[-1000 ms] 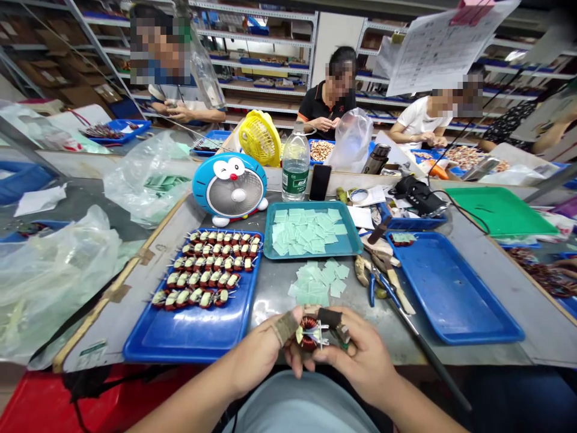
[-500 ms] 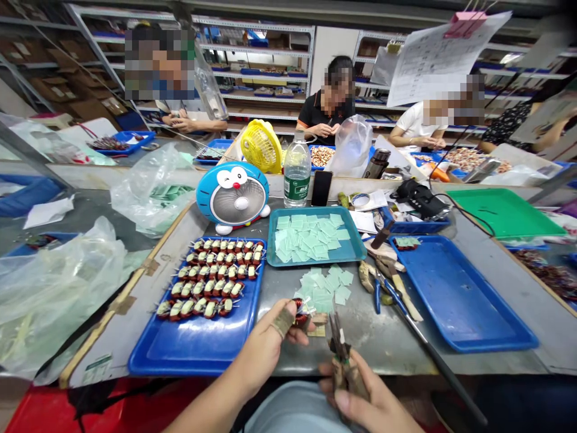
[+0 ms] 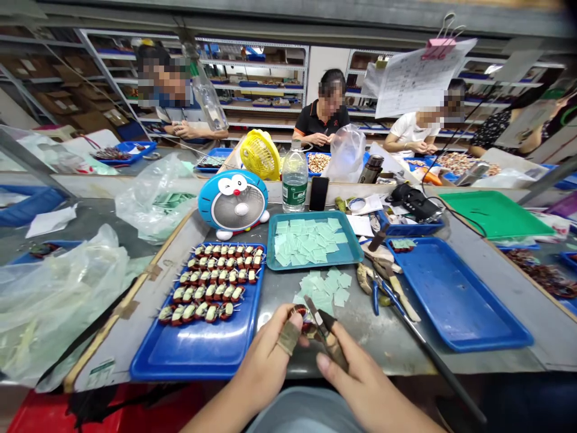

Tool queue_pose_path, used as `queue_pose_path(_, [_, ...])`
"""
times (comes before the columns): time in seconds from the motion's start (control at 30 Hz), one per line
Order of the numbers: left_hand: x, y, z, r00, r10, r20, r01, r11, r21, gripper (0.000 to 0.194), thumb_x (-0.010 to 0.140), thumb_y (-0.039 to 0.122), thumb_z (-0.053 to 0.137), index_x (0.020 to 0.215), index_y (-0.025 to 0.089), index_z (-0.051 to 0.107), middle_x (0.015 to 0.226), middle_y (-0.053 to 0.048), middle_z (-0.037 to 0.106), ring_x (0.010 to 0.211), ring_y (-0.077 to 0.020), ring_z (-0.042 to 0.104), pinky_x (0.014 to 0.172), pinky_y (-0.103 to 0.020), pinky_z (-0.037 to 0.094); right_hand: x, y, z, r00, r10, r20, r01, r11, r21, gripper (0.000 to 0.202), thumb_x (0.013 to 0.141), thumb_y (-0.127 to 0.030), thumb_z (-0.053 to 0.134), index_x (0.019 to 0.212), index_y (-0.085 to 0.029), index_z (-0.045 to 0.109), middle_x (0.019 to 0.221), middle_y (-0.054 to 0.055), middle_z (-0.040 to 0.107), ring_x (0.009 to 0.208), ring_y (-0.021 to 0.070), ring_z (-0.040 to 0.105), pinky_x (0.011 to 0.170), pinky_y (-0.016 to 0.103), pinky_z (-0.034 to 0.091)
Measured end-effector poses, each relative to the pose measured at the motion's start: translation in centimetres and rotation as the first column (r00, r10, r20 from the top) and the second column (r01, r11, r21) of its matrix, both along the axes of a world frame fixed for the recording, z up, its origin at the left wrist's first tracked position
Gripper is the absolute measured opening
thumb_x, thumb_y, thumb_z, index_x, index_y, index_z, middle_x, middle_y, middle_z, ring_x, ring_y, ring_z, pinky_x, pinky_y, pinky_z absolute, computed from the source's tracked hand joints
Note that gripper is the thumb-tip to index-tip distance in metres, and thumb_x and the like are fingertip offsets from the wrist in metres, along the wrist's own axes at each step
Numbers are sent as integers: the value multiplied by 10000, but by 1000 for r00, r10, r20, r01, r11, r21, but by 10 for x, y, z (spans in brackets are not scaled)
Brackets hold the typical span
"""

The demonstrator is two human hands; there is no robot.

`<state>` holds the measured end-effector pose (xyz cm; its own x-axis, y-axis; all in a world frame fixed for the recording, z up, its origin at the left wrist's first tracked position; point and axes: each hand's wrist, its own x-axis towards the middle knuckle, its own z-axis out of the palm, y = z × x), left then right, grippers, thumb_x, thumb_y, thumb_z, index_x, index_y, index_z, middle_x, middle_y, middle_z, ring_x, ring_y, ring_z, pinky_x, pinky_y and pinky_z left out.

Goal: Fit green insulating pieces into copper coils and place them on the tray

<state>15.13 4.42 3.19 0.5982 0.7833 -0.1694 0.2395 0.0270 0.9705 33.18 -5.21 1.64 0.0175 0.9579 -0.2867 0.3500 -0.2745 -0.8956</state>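
My left hand (image 3: pixel 271 347), a tape band round its thumb, pinches a small copper-wound coil (image 3: pixel 309 328) partly hidden by the fingers. In my right hand (image 3: pixel 358 364) is a pair of pliers (image 3: pixel 332 344), its jaws at the coil; whether they touch it I cannot tell. Pale green square sheets (image 3: pixel 322 290) lie loose on the bench just beyond both hands. More such sheets fill the teal tray (image 3: pixel 270 260) behind. To the left, a blue tray (image 3: pixel 189 358) bears rows of finished-looking coils (image 3: pixel 210 293) with pale pads in their middles.
On the right stand another blue tray (image 3: pixel 469 300) with one coil piece in its corner, and blue-handled pliers (image 3: pixel 375 294). A cartoon fan (image 3: pixel 234 201), a water bottle (image 3: pixel 295 180) and a phone (image 3: pixel 319 193) line the back. Co-workers sit opposite.
My right hand has brought the pliers up and left to the coil in my left hand. The whole view has shifted slightly.
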Motion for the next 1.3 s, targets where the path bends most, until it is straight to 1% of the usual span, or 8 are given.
queue_pose_path(0.27, [5, -3, 1, 999, -22, -35, 22, 1000, 13, 380, 1053, 508, 345, 1095, 218, 587, 853, -11, 637, 827, -193, 620, 785, -295, 433, -1, -4, -1, 1000, 11, -27, -8, 995, 104, 565, 999, -413, 524, 1517, -219, 411, 1515, 123, 504, 1368, 259, 519, 1131, 397, 433])
queue_pose_path(0.43, [7, -4, 1, 998, -28, -51, 30, 999, 32, 363, 1050, 500, 360, 1098, 215, 579, 887, -25, 650, 824, -198, 606, 773, -298, 428, -4, -3, 2, 1000, 5, -15, -3, 997, 76, 533, 977, -323, 562, 1486, -230, 436, 1460, 91, 565, 1328, 235, 554, 1122, 363, 434])
queue_pose_path(0.57, [5, -4, 5, 997, -27, -65, 28, 999, 15, 376, 1051, 512, 344, 1104, 224, 580, 888, -24, 654, 845, -201, 604, 793, -302, 429, -5, -6, 1, 999, -36, -8, 37, 995, 94, 467, 996, -390, 531, 1429, -218, 496, 1433, 104, 589, 1305, 253, 573, 1067, 345, 478])
queue_pose_path(0.77, [6, -4, 9, 996, -23, -86, 30, 996, 78, 322, 1049, 496, 373, 1034, 224, 544, 962, -33, 680, 906, -210, 607, 830, -309, 413, -5, -4, -1, 1000, 10, 13, -10, 998, 65, 549, 999, -434, 518, 1493, -214, 423, 1504, 121, 517, 1348, 264, 537, 1094, 372, 463])
queue_pose_path(0.9, [8, -3, 12, 993, -53, -101, 62, 993, 98, 308, 1053, 485, 363, 1032, 221, 521, 962, -39, 675, 903, -212, 612, 804, -313, 405, -7, -4, -1, 999, 15, 53, -18, 998, 58, 529, 1005, -425, 496, 1483, -217, 414, 1482, 115, 537, 1351, 257, 530, 1100, 370, 448])
queue_pose_path(1.07, [9, 0, 13, 993, -65, -95, 73, 994, 84, 324, 1053, 483, 359, 980, 220, 533, 902, -30, 674, 836, -201, 606, 759, -305, 406, -10, -3, -2, 997, 8, 74, -16, 994, 105, 411, 992, -350, 491, 1370, -191, 461, 1201, 111, 694, 1062, 224, 672, 919, 316, 517])
queue_pose_path(1.17, [9, 1, 13, 997, -57, -54, 61, 995, 77, 335, 1051, 489, 367, 979, 221, 554, 856, -17, 665, 809, -193, 590, 756, -296, 410, -11, -2, -3, 1000, -26, 12, 24, 992, 128, 338, 978, -331, 503, 1279, -180, 491, 1046, 77, 700, 945, 196, 662, 869, 295, 508])
queue_pose_path(1.3, [8, 1, 14, 998, -62, 0, 61, 997, 49, 343, 1046, 501, 383, 987, 216, 564, 830, -12, 655, 791, -181, 586, 751, -283, 415, -12, -4, -3, 988, -79, -130, 94, 989, 116, 354, 943, -344, 551, 1243, -168, 485, 872, 20, 624, 766, 149, 568, 736, 264, 484])
